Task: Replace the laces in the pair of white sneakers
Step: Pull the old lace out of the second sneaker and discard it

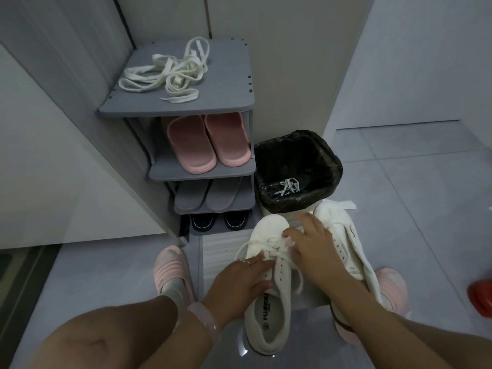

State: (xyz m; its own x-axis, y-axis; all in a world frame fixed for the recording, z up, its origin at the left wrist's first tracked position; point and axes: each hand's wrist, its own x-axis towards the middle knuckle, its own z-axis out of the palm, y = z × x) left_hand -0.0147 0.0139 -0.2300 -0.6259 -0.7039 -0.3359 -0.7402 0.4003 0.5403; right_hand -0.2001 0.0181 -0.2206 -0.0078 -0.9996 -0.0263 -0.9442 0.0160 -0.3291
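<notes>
Two white sneakers lie on the floor in front of me. The nearer sneaker points away from me and has a white lace threaded through its eyelets. My left hand grips its left side at the eyelets. My right hand rests over the lace, fingers spread, pinching it near the middle. The second sneaker lies on its side to the right, partly under my right forearm. A loose tangle of cream laces sits on top of the grey shoe rack.
The rack holds pink slippers, grey slippers and dark shoes below. A black-lined bin beside it contains an old lace. My feet wear pink slippers. A red object lies at the right edge. Walls close in left and right.
</notes>
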